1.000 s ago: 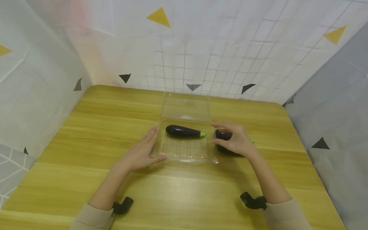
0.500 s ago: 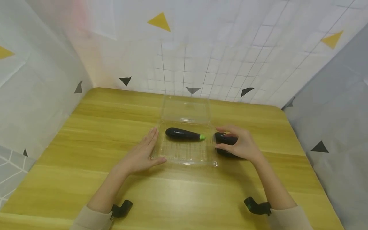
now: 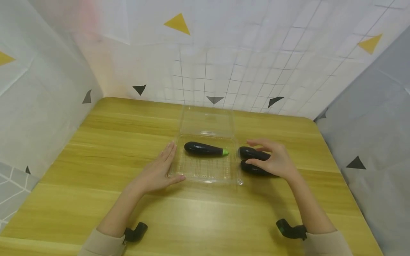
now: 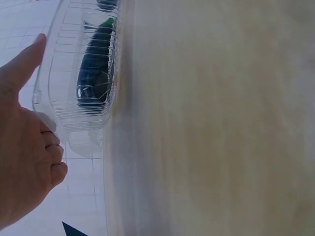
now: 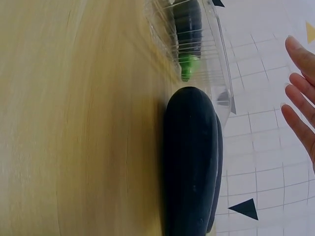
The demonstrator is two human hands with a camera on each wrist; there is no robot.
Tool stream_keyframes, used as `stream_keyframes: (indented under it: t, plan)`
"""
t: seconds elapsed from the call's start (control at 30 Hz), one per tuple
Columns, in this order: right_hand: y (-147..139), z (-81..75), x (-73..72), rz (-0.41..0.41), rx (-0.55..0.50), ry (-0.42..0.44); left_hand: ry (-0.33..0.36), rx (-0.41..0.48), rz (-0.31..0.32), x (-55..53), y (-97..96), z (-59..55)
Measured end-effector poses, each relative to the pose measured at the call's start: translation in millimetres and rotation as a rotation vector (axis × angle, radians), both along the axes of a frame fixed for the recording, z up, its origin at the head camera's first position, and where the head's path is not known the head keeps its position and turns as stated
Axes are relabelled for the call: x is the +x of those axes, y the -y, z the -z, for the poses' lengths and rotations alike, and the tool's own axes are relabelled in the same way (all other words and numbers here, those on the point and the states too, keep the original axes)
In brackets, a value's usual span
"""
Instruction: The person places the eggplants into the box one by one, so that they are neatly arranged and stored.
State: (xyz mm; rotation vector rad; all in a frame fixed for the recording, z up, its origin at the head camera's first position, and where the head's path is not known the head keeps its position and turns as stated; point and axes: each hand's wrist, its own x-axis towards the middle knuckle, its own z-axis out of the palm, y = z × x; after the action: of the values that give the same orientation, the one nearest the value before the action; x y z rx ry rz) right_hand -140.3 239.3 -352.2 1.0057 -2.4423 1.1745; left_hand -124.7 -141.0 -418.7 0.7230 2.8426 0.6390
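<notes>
Loosely arched, right hand (image 3: 276, 160) wide above 2 dark eggplants (image 3: 257, 169), left hand (image 3: 156, 174) laid straight-fingered against clear container (image 3: 202, 170).

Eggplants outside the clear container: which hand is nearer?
Right. The right hand hovers above the two eggplants; the left hand touches the left side of the clear container.

Ribbed plastic box (image 3: 205, 170), smooth glossy eggplants (image 3: 203, 149)

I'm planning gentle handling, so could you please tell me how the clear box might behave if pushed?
The box would probably flex, since its walls look thin. The rounded eggplant inside might roll. Its lid, folded open, could swing.
</notes>
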Motion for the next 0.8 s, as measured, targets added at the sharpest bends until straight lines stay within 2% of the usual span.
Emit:
stream_keyframes:
  t: [0.47,0.8]
  plan:
    - [-12.2,3.1,0.4,-0.002,0.013,-0.016,-0.003,-0.003,0.008,1.6,-0.1,0.5]
    - [-20.0,3.2,3.6,0.094,0.071,-0.028,-0.010,0.006,0.011,0.5,0.1,0.3]
